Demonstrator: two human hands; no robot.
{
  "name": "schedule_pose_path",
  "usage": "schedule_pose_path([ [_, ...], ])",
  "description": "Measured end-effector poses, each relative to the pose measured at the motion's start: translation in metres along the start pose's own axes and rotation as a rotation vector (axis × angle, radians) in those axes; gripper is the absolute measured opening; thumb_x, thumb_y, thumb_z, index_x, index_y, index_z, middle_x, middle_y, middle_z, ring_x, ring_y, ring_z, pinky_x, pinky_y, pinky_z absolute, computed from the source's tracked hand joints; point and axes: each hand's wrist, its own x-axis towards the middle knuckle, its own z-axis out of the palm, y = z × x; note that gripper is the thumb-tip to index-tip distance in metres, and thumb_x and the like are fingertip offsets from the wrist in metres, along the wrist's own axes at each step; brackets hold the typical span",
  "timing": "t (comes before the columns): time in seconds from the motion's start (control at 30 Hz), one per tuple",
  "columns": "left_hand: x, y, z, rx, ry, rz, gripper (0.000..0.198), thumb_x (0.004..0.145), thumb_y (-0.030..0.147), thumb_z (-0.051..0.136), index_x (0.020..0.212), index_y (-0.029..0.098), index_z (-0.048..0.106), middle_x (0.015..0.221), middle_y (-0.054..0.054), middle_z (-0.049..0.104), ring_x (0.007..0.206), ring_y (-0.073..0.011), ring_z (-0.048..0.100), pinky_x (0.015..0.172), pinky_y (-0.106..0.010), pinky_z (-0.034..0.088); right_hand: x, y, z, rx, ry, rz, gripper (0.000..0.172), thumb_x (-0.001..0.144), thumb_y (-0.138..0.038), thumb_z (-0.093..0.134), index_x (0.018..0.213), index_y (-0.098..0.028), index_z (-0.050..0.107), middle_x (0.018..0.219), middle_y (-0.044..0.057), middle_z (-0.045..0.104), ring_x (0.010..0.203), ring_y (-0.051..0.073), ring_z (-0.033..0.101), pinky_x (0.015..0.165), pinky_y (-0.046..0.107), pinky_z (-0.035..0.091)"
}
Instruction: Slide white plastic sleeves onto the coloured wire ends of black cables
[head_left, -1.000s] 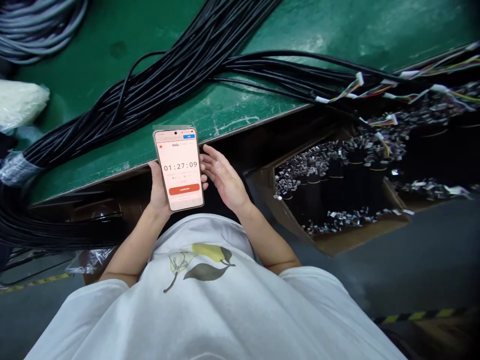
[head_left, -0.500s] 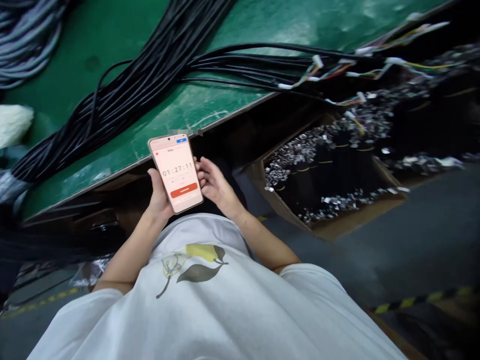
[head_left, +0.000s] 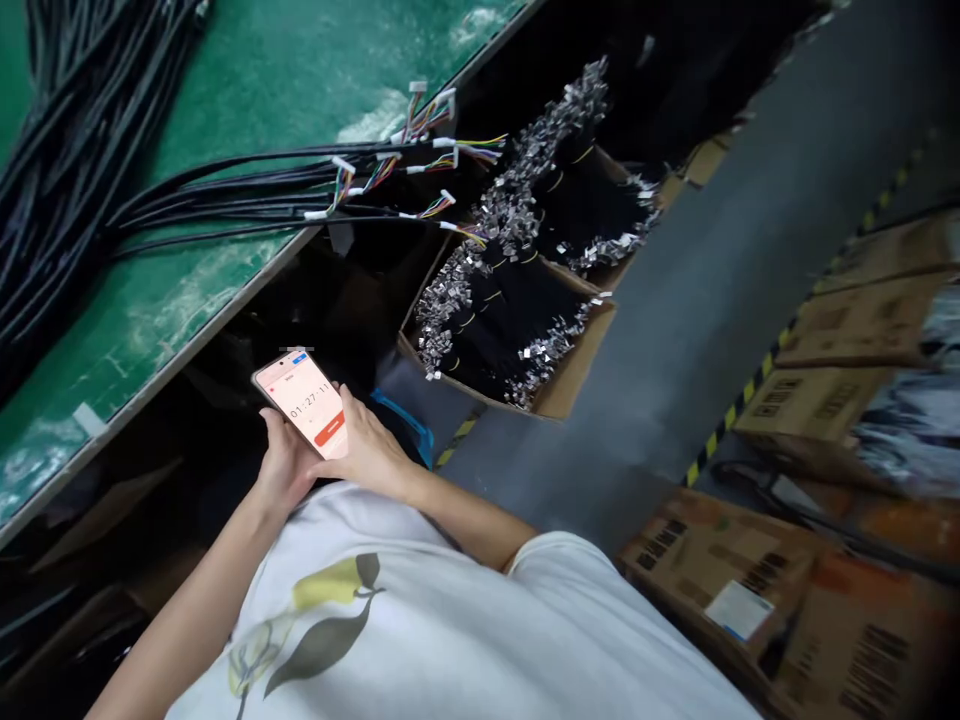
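Observation:
A smartphone (head_left: 304, 400) with a lit pinkish screen, a timer and a red button is held in front of my waist, below the edge of the green table. My left hand (head_left: 283, 460) grips its lower left side, thumb along the edge. My right hand (head_left: 369, 445) wraps its lower right side, with the thumb across the bottom of the phone. Fingers behind the phone are hidden. Both hands are closed on it.
Black cables (head_left: 82, 150) lie on the green table (head_left: 255, 60), their white connectors (head_left: 341, 165) overhanging its edge. An open carton (head_left: 577, 370) of cables with silvery ends stands on the floor. More cardboard boxes (head_left: 720, 570) stand at right beyond yellow-black floor tape (head_left: 739, 405).
My view has turned rightward, bringing the boxes at right into sight. My right hand has come in from beside the phone to hold its lower right part. The phone is tilted more.

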Motion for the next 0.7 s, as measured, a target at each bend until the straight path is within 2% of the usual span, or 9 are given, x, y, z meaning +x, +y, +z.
schedule_pose_path([
  [0.1,0.014,-0.004,0.002,0.069,-0.045,-0.007,0.095,0.074,0.089,0.057,0.134,0.017,0.069,0.149,-0.016,0.061,0.149,-0.0380,0.044,0.117,-0.047,0.049,0.008,0.012,-0.004,-0.056,0.045,0.001,0.131,0.067,-0.057,0.088,0.163,-0.008,0.014,0.161,0.029,0.034,0.151,0.042,0.035,0.123,0.056,0.036],
  [0.2,0.029,-0.005,0.004,0.142,-0.078,-0.006,0.095,0.072,0.088,0.061,0.137,0.019,0.067,0.150,-0.015,0.060,0.150,-0.0383,0.043,0.117,-0.046,0.049,0.017,0.016,-0.013,-0.078,0.089,0.002,0.123,0.068,-0.052,0.087,0.161,-0.006,0.019,0.152,0.029,0.046,0.144,0.042,0.045,0.118,0.054,0.042],
  [0.3,0.043,-0.003,0.008,0.218,-0.119,0.016,0.090,0.076,0.084,0.063,0.138,0.019,0.066,0.152,-0.015,0.057,0.151,-0.0375,0.041,0.121,-0.047,0.045,0.027,0.023,-0.032,-0.105,0.137,0.029,0.116,0.069,-0.050,0.084,0.158,-0.006,0.025,0.148,0.028,0.050,0.137,0.040,0.052,0.114,0.053,0.046],
  [0.4,0.050,0.006,0.007,0.336,-0.102,0.081,0.074,0.081,0.066,0.075,0.142,0.026,0.063,0.159,-0.011,0.050,0.151,-0.0341,0.042,0.125,-0.047,0.039,0.035,0.043,-0.061,-0.183,0.276,0.085,0.108,0.070,-0.048,0.082,0.155,-0.005,0.030,0.140,0.026,0.056,0.132,0.038,0.056,0.111,0.050,0.049],
  [0.47,0.049,0.015,0.000,0.459,-0.073,0.092,0.070,0.084,0.055,0.078,0.145,0.027,0.059,0.160,-0.011,0.049,0.149,-0.0328,0.044,0.127,-0.048,0.035,0.036,0.060,-0.084,-0.255,0.395,0.138,0.105,0.072,-0.043,0.082,0.154,-0.003,0.030,0.140,0.025,0.056,0.132,0.037,0.056,0.112,0.047,0.048],
  [0.57,0.041,0.031,-0.017,0.638,-0.052,0.066,0.068,0.090,0.053,0.071,0.147,0.021,0.054,0.155,-0.014,0.055,0.144,-0.0325,0.051,0.127,-0.052,0.034,0.036,0.082,-0.121,-0.351,0.557,0.266,0.103,0.076,-0.038,0.082,0.155,-0.002,0.028,0.141,0.026,0.054,0.133,0.037,0.054,0.112,0.047,0.048],
  [0.63,0.028,0.045,-0.029,0.791,-0.058,0.094,0.064,0.091,0.055,0.068,0.146,0.024,0.055,0.149,-0.012,0.060,0.138,-0.0333,0.057,0.124,-0.058,0.037,0.040,0.088,-0.144,-0.410,0.608,0.316,0.100,0.077,-0.037,0.081,0.156,-0.003,0.028,0.140,0.026,0.054,0.133,0.038,0.054,0.111,0.049,0.049],
  [0.7,0.011,0.065,-0.038,1.018,-0.075,0.228,0.058,0.089,0.055,0.069,0.142,0.032,0.059,0.144,-0.008,0.064,0.130,-0.0346,0.062,0.121,-0.063,0.040,0.054,0.087,-0.162,-0.466,0.603,0.297,0.098,0.077,-0.037,0.081,0.155,-0.004,0.030,0.140,0.025,0.055,0.132,0.038,0.054,0.111,0.050,0.049],
])
